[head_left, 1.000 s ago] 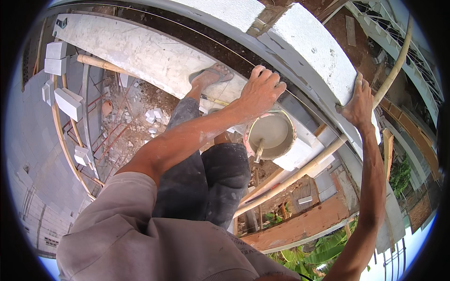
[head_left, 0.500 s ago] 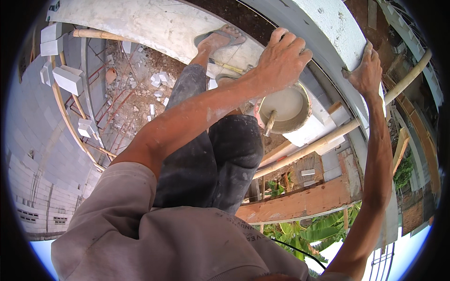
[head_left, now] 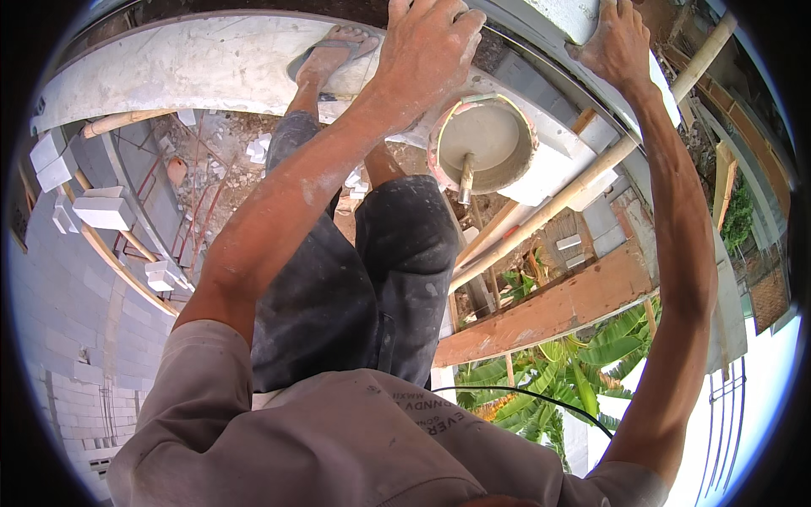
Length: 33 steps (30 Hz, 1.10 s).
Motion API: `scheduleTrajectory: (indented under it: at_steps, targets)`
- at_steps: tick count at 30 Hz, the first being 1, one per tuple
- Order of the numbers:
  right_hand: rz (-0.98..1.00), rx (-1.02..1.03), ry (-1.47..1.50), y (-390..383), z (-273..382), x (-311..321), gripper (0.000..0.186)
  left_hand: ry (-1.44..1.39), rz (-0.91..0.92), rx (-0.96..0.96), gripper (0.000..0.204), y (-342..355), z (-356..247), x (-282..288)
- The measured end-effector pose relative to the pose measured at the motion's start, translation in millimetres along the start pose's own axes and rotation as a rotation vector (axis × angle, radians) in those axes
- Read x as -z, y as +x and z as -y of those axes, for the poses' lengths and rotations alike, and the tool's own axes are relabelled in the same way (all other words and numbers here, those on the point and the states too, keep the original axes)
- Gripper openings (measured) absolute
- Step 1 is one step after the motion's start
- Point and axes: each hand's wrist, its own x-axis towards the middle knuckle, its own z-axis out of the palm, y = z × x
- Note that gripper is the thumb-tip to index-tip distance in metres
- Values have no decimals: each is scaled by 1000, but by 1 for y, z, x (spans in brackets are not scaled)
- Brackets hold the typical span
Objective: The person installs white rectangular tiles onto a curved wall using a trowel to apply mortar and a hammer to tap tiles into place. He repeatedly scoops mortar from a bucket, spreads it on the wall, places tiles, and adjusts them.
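My right hand grips the end of a white block, with its thumb against the near side and its fingers over the far side. The block runs along the top of the picture, and the upper edge cuts most of it off. To the left, my left hand is closed, its fingers curled beside the wall; what lies in them is hidden. Just below that hand stands a round bucket of wet grey mortar. A handle sticks out of the mortar over the rim; its tool end is sunk.
My sandalled foot stands on a pale narrow ledge. Beyond it is a drop to rubble. Stacked white blocks rest by bamboo scaffolding on the left. A bamboo pole and an orange-brown board cross at the right.
The view has tilted, so the ledge and bucket sit higher and further left. My left hand has moved left, away from above the bucket. My right hand stays on the block.
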Motion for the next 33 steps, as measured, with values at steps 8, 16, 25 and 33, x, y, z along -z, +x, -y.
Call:
scheduleTrajectory:
  at_steps: [8,16,25,33]
  targets:
    - [-57,64,68,-10,1,-3,101,119,-86,-85,18,18,27,13]
    - [-81,93,-1,-8,3,-7,105,64,-122,-137,16,40,53,32]
    - [-385,-382,615,-117,68,36,33,378,535,-177,45,157,84,43]
    - [345,-782,1466,-165,312,-252,25,487,677,-166,66,181,107,43]
